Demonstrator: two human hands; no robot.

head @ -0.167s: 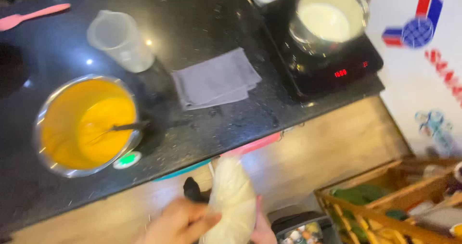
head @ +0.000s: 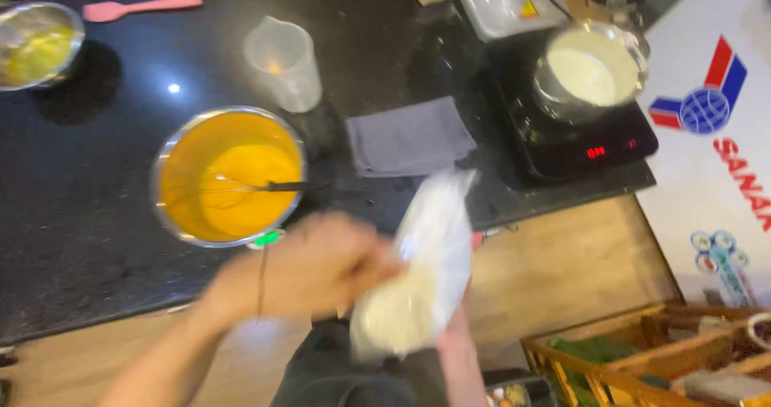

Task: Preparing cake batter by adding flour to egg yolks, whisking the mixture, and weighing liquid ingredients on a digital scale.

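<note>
A clear plastic bag of white powder is held in front of the black counter's edge. My left hand grips the bag at its side, blurred with motion. My right hand supports it from underneath, mostly hidden by the bag. Just beyond stands a steel bowl of orange-yellow batter with a black-handled whisk resting in it.
On the black counter lie a folded grey cloth, a clear measuring jug, a pink spatula and a second steel bowl. A pot of white liquid sits on an induction hob. A wooden crate stands low right.
The bag and both hands have risen up toward the counter edge. The view has shifted, bringing the second bowl into sight at the left.
</note>
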